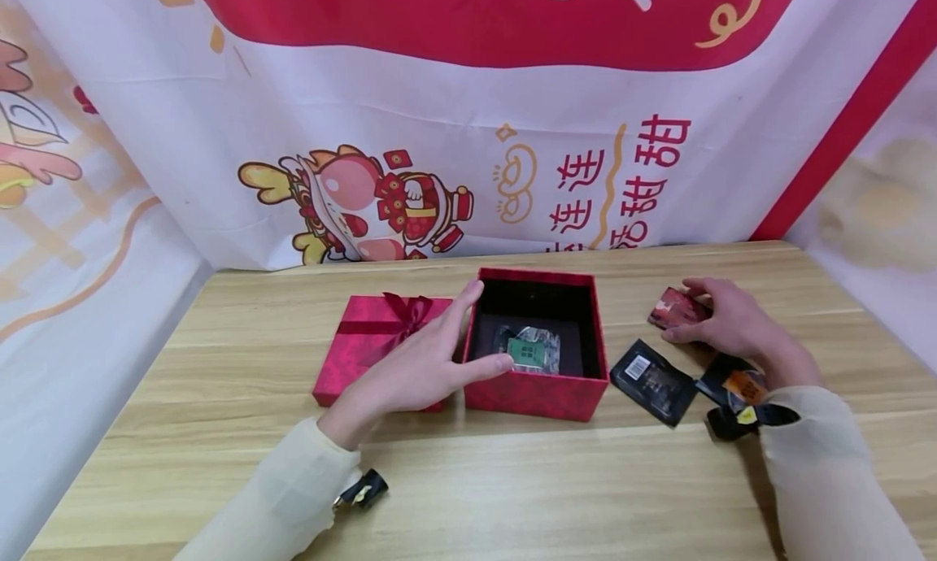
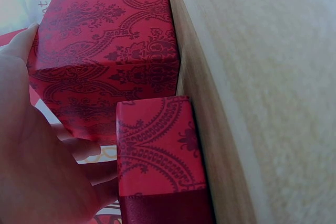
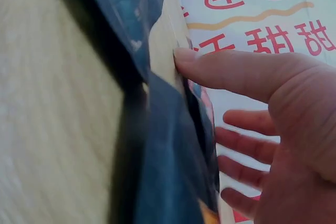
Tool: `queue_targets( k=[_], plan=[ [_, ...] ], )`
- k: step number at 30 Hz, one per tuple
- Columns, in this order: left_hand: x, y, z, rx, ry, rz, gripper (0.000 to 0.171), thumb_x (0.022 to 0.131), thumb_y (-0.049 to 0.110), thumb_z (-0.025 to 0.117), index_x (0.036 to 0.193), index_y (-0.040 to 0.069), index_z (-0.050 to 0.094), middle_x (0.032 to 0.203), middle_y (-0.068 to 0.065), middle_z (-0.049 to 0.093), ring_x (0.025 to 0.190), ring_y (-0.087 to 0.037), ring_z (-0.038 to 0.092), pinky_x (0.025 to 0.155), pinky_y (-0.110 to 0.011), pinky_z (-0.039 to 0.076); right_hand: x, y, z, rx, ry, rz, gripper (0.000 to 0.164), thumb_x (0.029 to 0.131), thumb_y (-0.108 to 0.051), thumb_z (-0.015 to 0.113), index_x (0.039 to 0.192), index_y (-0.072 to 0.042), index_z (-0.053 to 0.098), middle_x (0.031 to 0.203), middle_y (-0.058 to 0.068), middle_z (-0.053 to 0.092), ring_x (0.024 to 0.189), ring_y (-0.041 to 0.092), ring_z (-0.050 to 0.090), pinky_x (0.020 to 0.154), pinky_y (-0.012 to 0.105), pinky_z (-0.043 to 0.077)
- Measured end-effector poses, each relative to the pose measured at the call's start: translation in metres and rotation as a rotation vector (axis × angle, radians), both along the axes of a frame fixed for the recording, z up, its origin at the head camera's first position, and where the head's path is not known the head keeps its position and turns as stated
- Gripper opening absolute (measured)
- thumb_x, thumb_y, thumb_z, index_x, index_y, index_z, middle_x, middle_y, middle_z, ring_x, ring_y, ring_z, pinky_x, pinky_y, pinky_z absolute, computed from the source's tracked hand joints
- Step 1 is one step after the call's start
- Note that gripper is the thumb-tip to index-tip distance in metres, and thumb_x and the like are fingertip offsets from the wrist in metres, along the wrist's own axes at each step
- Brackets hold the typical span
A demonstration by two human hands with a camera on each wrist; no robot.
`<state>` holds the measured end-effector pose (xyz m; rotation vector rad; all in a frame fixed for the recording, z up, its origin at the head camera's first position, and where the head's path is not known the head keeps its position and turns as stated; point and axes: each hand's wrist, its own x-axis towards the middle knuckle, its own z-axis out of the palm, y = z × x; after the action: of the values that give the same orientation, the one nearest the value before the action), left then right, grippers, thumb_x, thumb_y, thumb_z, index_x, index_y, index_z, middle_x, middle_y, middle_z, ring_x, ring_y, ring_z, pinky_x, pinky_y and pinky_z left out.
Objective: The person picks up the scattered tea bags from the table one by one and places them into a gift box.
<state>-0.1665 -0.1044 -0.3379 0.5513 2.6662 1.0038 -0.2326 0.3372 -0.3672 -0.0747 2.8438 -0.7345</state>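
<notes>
A red patterned gift box (image 1: pixel 538 394) stands without its lid, dark inside. In it lies a clear packet with a green label (image 1: pixel 529 352). My left hand (image 1: pixel 417 366) spreads at the box's left side; its thumb reaches over the near rim and its fingertips are at the far left corner. At the right, my right hand (image 1: pixel 732 317) is at a small red packet (image 1: pixel 672 307), thumb at its near edge and forefinger at its far edge. In the right wrist view the fingers (image 3: pixel 247 150) stand apart from the thumb.
A red lid with a dark ribbon bow (image 1: pixel 351 341) lies left of the box, partly under my left forearm. Right of the box are a black packet (image 1: pixel 654 382) with a white barcode label and a black packet with an orange label (image 1: pixel 743 386). A printed cloth (image 1: pixel 468 163) hangs behind the table.
</notes>
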Motion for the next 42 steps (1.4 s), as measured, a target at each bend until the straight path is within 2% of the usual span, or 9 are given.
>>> queue_targets(
  k=[4,8,19,28,33,42],
  plan=[
    [0.000,0.000,0.000,0.000,0.001,0.002,0.110,0.086,0.085,0.062,0.168,0.049,-0.002,0.177,0.019,0.014,0.162,-0.019,0.029,0.127,-0.060,0.035,0.002,0.004,0.000,0.051,-0.004,-0.017,0.115,0.083,-0.059,0.085,0.160,0.009,0.034,0.153,0.040,0.031,0.130,0.053,0.034,0.110,0.073,0.034],
    [0.000,0.000,0.000,-0.003,-0.003,0.004,0.110,0.086,0.085,0.062,0.168,0.049,-0.002,0.177,0.018,0.014,0.162,-0.020,0.029,0.126,-0.061,0.035,0.004,0.005,0.000,0.054,-0.026,-0.028,0.113,0.082,-0.062,0.084,0.159,0.007,0.038,0.151,0.040,0.028,0.126,0.052,0.033,0.106,0.071,0.037],
    [0.000,0.000,0.000,0.001,-0.013,0.005,0.109,0.087,0.084,0.062,0.168,0.049,-0.003,0.177,0.018,0.014,0.162,-0.020,0.029,0.126,-0.060,0.035,0.002,-0.002,0.000,0.100,0.024,-0.003,0.103,0.086,-0.063,0.080,0.152,0.010,0.047,0.144,0.036,0.039,0.123,0.048,0.039,0.108,0.070,0.040],
    [0.000,-0.001,0.000,0.004,-0.010,0.000,0.109,0.087,0.083,0.062,0.168,0.048,-0.002,0.178,0.019,0.011,0.163,-0.021,0.029,0.126,-0.061,0.035,0.000,-0.006,0.001,0.041,0.009,-0.021,0.101,0.091,-0.066,0.074,0.156,0.005,0.043,0.143,0.032,0.051,0.122,0.045,0.047,0.109,0.067,0.045],
    [0.000,0.000,0.000,0.002,-0.010,-0.001,0.109,0.087,0.084,0.062,0.168,0.049,-0.002,0.177,0.020,0.011,0.162,-0.019,0.029,0.126,-0.060,0.035,0.002,-0.006,0.003,0.016,0.011,-0.037,0.101,0.092,-0.068,0.070,0.158,0.003,0.040,0.146,0.032,0.049,0.123,0.045,0.047,0.108,0.068,0.045],
    [0.000,0.000,0.000,0.001,-0.011,0.002,0.109,0.087,0.084,0.062,0.168,0.049,-0.002,0.177,0.019,0.013,0.162,-0.020,0.029,0.126,-0.061,0.035,0.004,-0.011,0.010,-0.051,0.081,-0.043,0.093,0.095,-0.063,0.070,0.159,-0.001,0.041,0.150,0.031,0.047,0.128,0.046,0.045,0.110,0.071,0.043]
  ],
)
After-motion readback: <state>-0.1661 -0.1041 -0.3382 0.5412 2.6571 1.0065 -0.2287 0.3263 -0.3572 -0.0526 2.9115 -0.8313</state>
